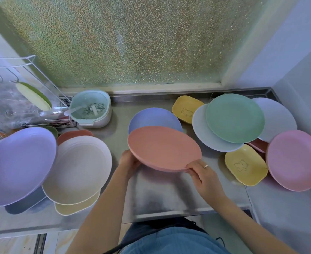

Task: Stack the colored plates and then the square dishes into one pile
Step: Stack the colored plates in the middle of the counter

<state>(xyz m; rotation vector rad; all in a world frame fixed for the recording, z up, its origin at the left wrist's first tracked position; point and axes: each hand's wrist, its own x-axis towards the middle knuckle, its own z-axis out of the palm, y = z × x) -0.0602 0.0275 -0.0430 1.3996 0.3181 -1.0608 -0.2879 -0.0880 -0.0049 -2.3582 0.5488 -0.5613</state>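
Clearly plate-stacking: both hands — left hand, right hand — grip the round salmon plastic plate, seemingly above the round blue plate on the steel surface; next, lower it centred.

— What sort of place is this looking like?
— A home kitchen. A stainless steel counter is running under a frosted, pebbled window.
— Anything else pointing that way?
— A wire dish rack is standing at the left of the frame, and colored plates are lying everywhere.
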